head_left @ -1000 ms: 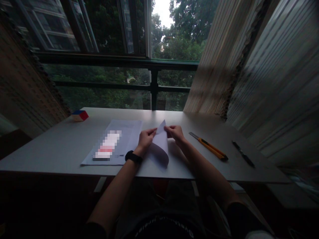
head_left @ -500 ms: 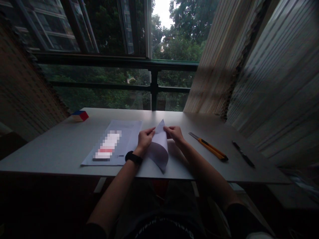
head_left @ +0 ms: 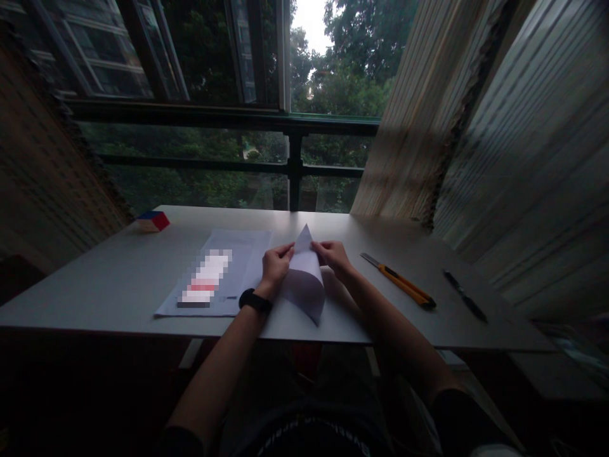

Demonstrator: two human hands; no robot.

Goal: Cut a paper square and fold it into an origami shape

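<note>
A white sheet of paper (head_left: 304,277) is held between both hands above the front middle of the table. Its upper part rises to a point, and its lower part curls over toward me. My left hand (head_left: 277,265) is closed, pinching the sheet's left edge. On the opposite edge, my right hand (head_left: 332,255) pinches the paper between thumb and fingers. Flat printed papers (head_left: 252,254), partly blurred out, lie just left of my left hand. To the right of my right hand rests a yellow utility knife (head_left: 404,285) with its blade out.
The white table (head_left: 118,285) stands against a railing (head_left: 295,168) and window. A coloured puzzle cube (head_left: 153,221) sits at the back left corner. Toward the right edge lies a dark pen (head_left: 464,295). Curtains (head_left: 404,127) hang on both sides.
The sheet's top point has tipped slightly left and up, while its lower corner has swung a little right. My left hand has shifted slightly left; both hands keep their pinch.
</note>
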